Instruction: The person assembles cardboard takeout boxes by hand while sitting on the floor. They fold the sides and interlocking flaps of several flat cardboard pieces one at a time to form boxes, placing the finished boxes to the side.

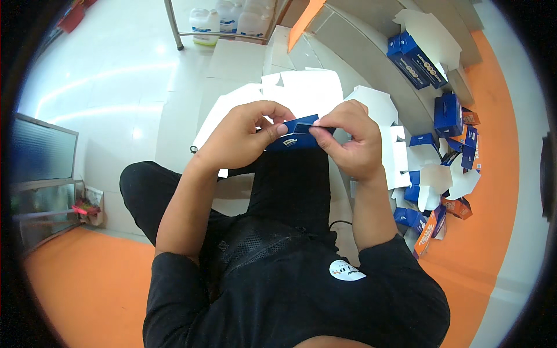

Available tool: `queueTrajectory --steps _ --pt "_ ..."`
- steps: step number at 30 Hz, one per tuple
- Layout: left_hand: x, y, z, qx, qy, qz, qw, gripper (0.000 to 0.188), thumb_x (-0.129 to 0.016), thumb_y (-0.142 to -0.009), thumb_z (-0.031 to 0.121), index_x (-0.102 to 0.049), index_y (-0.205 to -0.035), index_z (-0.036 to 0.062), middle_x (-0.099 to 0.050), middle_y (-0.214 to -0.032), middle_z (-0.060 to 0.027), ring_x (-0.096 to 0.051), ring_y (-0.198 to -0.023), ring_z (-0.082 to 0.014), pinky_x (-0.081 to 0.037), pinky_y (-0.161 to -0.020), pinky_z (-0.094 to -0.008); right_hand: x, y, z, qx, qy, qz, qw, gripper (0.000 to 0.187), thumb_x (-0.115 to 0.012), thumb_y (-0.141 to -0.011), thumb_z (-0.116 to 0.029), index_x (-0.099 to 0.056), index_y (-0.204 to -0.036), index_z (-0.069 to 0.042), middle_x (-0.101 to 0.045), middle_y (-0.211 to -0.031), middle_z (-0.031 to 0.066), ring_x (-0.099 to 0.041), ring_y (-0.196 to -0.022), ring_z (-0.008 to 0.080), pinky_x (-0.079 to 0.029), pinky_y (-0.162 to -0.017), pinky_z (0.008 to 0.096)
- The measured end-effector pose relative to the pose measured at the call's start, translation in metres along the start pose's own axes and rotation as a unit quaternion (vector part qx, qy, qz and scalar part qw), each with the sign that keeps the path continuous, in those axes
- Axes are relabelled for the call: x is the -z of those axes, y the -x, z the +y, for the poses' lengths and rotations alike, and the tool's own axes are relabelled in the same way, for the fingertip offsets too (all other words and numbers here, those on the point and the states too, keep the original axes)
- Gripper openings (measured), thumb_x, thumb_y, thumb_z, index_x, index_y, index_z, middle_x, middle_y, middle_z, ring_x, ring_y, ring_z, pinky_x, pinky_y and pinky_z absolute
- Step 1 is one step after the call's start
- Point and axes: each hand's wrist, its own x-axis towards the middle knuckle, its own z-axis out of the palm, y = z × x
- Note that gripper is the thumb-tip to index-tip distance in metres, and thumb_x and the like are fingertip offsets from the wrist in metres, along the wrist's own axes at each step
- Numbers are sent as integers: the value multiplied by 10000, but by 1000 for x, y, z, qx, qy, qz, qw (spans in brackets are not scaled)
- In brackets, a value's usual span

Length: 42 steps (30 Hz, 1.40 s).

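Observation:
Above my lap, a blue cardboard box (297, 141) is held between both hands, its narrow flaps toward me. My left hand (235, 136) grips the box's left end, thumb on the near side and fingers curled behind. At the other end, my right hand (355, 139) pinches a dark blue flap edge between thumb and fingertips. White cardboard (313, 90) with cut flaps spreads out just beyond the box; whether it belongs to the same piece I cannot tell. Another white unfolded carton (377, 107) lies right of my right hand.
Blue boxes (416, 61) stand in an open carton at the upper right. Below them lies a loose heap of blue and orange boxes (426, 217). Plastic jugs (205, 26) sit beneath a metal rack (174, 26) at the far side. A low glass panel (43, 148) stands at left.

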Motion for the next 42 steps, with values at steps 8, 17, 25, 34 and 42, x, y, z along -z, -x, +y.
queueTrajectory --steps 8,17,25,34,42 --pt "-9 4 -7 -16 -14 -24 999 236 -708 -891 29 -689 -1126 26 -710 -976 -92 -656 -827 -154 -543 -767 -295 12 -11 -1 -43 33 -146 988 145 -781 -826 -205 -751 -919 -98 -715 -952 73 -633 -1021 238 -332 -1062 474" --pt "41 21 21 -9 -191 62 980 422 -834 -795 94 -675 -1183 41 -741 -1057 -106 -719 -945 -229 -580 -815 -344 29 -2 14 -128 -34 -24 991 145 -793 -807 -176 -750 -872 -54 -712 -852 92 -623 -845 238 -465 -807 358" --pt "10 16 25 -137 -332 108 927 201 -779 -843 129 -714 -1015 46 -741 -884 -121 -729 -819 -248 -574 -726 -344 17 -7 -1 -56 47 -113 991 127 -759 -848 -199 -738 -931 -105 -703 -862 23 -595 -893 193 -336 -949 385" --pt "-12 14 9 -183 -415 76 888 66 -662 -873 118 -663 -934 95 -700 -839 -93 -682 -850 -293 -520 -797 -403 -3 -12 -10 -8 51 -163 985 77 -747 -848 -137 -735 -920 -112 -712 -902 17 -591 -944 190 -286 -1000 408" --pt "-12 7 -1 -196 -377 136 895 119 -651 -842 63 -659 -955 101 -727 -808 -48 -706 -800 -267 -534 -744 -385 3 -9 -6 -30 29 -192 980 94 -730 -862 -153 -719 -950 -121 -702 -925 22 -587 -976 205 -269 -1017 415"
